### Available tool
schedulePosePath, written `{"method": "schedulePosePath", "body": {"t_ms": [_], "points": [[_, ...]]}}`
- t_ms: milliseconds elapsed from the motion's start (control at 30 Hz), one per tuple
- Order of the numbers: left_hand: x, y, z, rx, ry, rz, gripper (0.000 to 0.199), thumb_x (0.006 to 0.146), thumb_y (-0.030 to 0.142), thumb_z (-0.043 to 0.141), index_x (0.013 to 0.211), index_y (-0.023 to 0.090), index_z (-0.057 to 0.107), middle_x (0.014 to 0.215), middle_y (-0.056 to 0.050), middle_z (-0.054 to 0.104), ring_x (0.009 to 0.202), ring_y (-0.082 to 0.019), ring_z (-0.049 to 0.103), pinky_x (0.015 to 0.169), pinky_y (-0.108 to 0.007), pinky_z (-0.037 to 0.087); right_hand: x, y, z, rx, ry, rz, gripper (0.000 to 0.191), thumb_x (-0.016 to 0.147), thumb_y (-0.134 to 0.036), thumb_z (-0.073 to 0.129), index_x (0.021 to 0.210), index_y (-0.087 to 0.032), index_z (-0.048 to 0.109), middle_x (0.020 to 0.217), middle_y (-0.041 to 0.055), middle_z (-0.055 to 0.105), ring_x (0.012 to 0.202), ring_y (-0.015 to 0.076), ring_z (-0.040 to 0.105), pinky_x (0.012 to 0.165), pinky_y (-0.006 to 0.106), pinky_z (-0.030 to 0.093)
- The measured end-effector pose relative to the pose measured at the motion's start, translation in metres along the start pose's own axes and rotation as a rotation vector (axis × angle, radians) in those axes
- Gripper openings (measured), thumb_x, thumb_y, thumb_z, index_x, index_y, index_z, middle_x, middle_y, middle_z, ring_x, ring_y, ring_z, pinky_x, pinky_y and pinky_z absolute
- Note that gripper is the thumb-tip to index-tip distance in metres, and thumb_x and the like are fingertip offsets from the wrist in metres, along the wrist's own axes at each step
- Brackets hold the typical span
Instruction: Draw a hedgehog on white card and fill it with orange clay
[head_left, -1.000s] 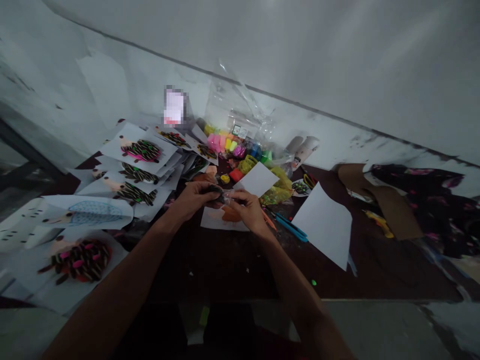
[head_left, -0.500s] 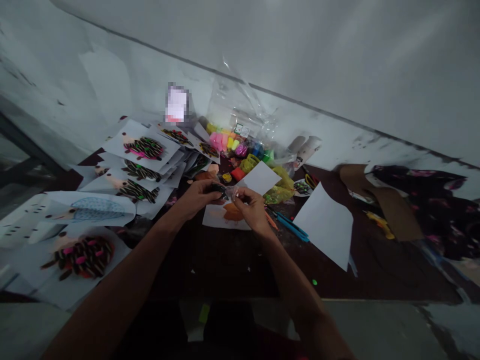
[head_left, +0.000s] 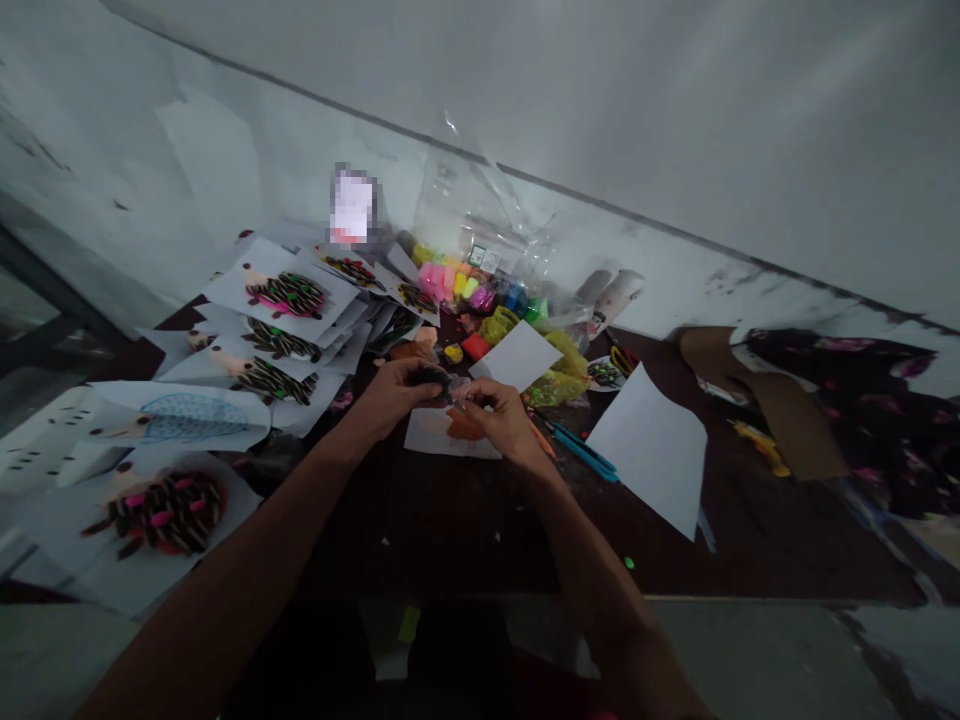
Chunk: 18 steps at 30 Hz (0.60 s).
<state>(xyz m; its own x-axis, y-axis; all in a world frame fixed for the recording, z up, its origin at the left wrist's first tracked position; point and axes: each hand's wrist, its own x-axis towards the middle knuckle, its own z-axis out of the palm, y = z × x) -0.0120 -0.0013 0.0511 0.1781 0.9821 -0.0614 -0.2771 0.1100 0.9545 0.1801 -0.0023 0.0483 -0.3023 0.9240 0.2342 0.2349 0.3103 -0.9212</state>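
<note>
dark clay lump (head_left: 433,376) | between hands, above paper sheet (head_left: 431,437), near far edge of bench (head_left: 420,540) | left hand (head_left: 390,397): fingers curled, clamped on lump | right hand (head_left: 504,420): fingertips pinching clear plastic (head_left: 459,388) at lump, hands almost together

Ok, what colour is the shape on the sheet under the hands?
Orange: the shape shows best in the head view, on white paper.

Bare left hand (head_left: 394,400) and right hand (head_left: 510,420), bare forearms (head_left: 232,570), dark clothing (head_left: 450,665) below.
</note>
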Motion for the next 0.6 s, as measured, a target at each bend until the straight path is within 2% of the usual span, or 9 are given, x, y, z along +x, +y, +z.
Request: {"method": "schedulePosePath", "body": {"t_ms": [133,300,467,600], "points": [[-0.001,0.0,-0.001,0.035,-0.023,0.035,0.035,0.059,0.026,0.084,0.088,0.014,0.07,0.087,-0.002,0.071,0.079,-0.018,0.068,0.081,-0.039,0.059,-0.001,0.003,-0.001,-0.115,0.006,-0.038,0.02,0.085,-0.042,0.072,0.091,-0.024,0.079,0.085,0.0026,0.07,0.071,0.0158,0.059,0.068,0.031,0.052],[-0.001,-0.001,-0.003,0.102,-0.063,0.047,0.036,0.06,0.028,0.085,0.092,0.017,0.072,0.088,-0.003,0.073,0.081,-0.019,0.067,0.078,-0.034,0.056,-0.001,0.002,-0.001,-0.151,-0.006,-0.037,0.02,0.087,-0.04,0.07,0.09,-0.023,0.08,0.08,0.0019,0.066,0.07,0.0156,0.058,0.067,0.03,0.051],[0.0,-0.004,-0.004,0.119,-0.028,0.096,0.039,0.056,0.026,0.086,0.092,0.016,0.071,0.088,-0.002,0.071,0.082,-0.018,0.066,0.078,-0.032,0.054,-0.003,-0.008,0.0,-0.322,-0.059,-0.068,0.014,0.09,-0.032,0.069,0.092,-0.023,0.08,0.081,0.0014,0.064,0.072,0.0152,0.059,0.069,0.029,0.048],[-0.002,-0.002,-0.001,0.083,-0.011,0.072,0.039,0.057,0.029,0.086,0.091,0.016,0.071,0.088,-0.003,0.072,0.081,-0.019,0.067,0.076,-0.032,0.055,-0.004,-0.015,0.001,-0.35,-0.045,-0.149,0.018,0.093,-0.033,0.066,0.088,-0.023,0.08,0.081,0.0025,0.063,0.073,0.0164,0.059,0.068,0.03,0.046]]}}
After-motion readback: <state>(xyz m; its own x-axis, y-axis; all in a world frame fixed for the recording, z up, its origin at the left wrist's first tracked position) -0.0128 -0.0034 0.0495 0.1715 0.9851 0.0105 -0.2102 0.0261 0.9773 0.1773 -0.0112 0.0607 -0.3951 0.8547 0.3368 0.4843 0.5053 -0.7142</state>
